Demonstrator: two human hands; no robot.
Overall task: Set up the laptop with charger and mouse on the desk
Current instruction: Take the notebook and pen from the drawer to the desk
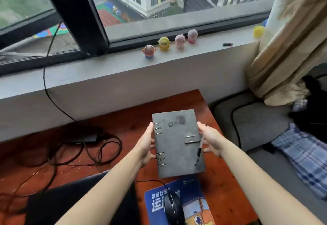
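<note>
1. A grey ring-bound notebook (pixel 177 141) is held between both hands above the desk (pixel 221 189), toward its back right part. Whether it is lifted clear or has its near edge resting on the mouse pad (pixel 194 189) cannot be told.
2. Left hand (pixel 146 145): clamped on the ringed spine edge, thumb along the edge, fingers tucked underneath. Nothing else is held.
3. Right hand (pixel 210 140): clamped on the opposite edge near the clasp, fingers hidden under the cover. A pen (pixel 199 152) is clipped at that edge, just beside the palm.
4. Mouse (pixel 172 207): placed on the blue pad at the near right of the desk, with its cord (pixel 150 182) led off to the left under the left forearm. This part is judged done.
5. Charger brick (pixel 88 139): lying at the back left of the desk amid loose loops of black cable (pixel 106 154). No plugged-in end is shown.
6. Laptop: not clearly identified. A dark flat shape (pixel 70 203) is seen under the left forearm at the near left; it may be the laptop, lid state unknown.
7. Judged progress: middle stage. The notebook is likely being cleared or parked. The laptop has yet to be positioned and opened, the charger connected, and the cable tidied.
</note>
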